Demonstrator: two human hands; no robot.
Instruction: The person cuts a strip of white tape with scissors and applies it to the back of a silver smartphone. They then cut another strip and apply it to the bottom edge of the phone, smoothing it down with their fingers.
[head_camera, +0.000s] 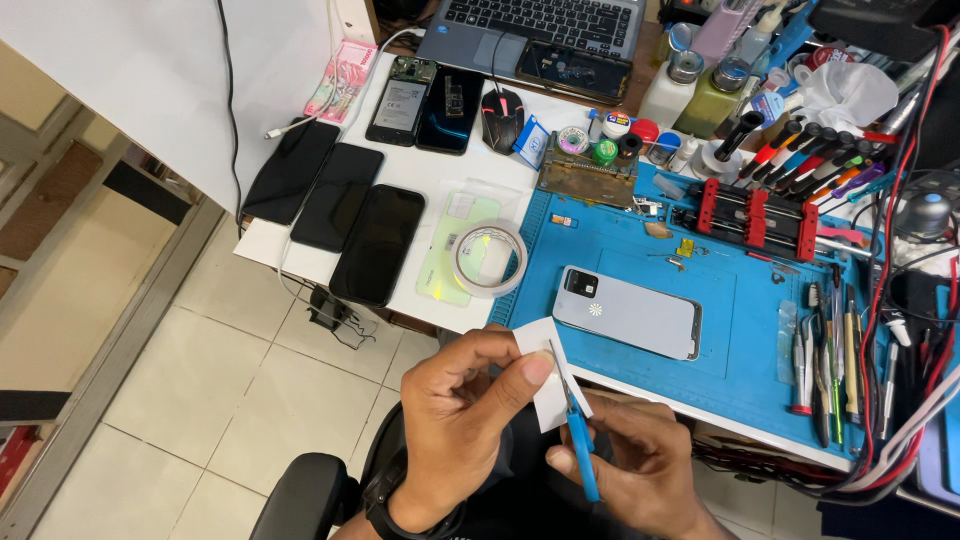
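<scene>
My left hand (470, 410) pinches a small white piece of paper or tape (545, 375) between thumb and forefinger, holding it up off my lap so its edge is free for the blades. My right hand (640, 465) is closed around the blue-handled scissors (575, 420), blades pointing up into the white piece, which sits just in front of the bench edge. Just beyond, on the blue work mat (640, 250), a silver phone (627, 312) lies back up, kept near. To its left a roll of clear tape (490, 258) rests on a pale green sheet (455, 250), within easy reach. Three dark phones (335, 205) lie side by side further left, out of the way. Tweezers and picks (830, 360) are lined up along the mat's right side, and screwdrivers (810, 160) stand behind.
</scene>
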